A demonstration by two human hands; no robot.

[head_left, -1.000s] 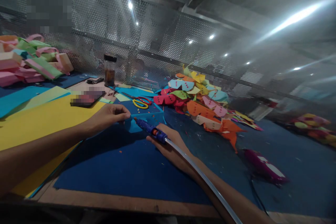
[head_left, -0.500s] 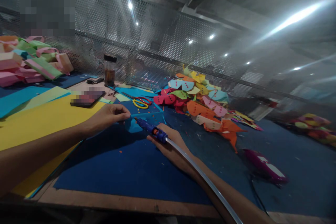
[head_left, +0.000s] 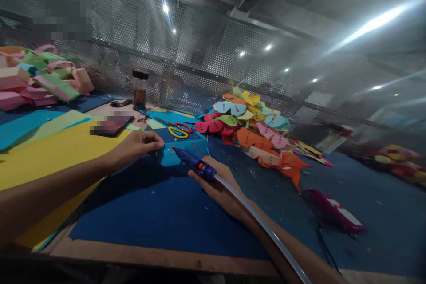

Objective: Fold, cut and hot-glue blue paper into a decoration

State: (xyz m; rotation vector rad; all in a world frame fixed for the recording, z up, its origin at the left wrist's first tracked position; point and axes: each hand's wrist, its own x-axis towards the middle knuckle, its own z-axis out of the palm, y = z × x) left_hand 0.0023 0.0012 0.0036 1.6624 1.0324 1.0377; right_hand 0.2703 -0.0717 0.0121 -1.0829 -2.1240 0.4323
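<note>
My left hand (head_left: 144, 143) pinches the left end of a bright blue paper piece (head_left: 181, 147) between thumb and fingertips. Small orange dots show on the paper's face. In my right hand (head_left: 222, 182) is a blue hot glue gun (head_left: 193, 159), its nozzle pointing up and left at the paper, close to the dots; whether it touches, I cannot tell. A long clear glue stick (head_left: 254, 213) runs from the gun's back end along my right forearm. Scissors (head_left: 179, 131) with yellow and red handles lie just behind the paper.
Folded, dotted paper shapes (head_left: 256, 120) are heaped behind my right hand. A purple device (head_left: 337, 213) with a cord lies on the right. A phone (head_left: 111, 125) rests on yellow paper (head_left: 66, 155), near a lidded jar (head_left: 140, 90). Pastel paper pieces (head_left: 40, 77) pile at far left.
The blue paper has tilted, so its dotted face now shows. The glue gun has shifted slightly right and down. My left hand has barely moved.
</note>
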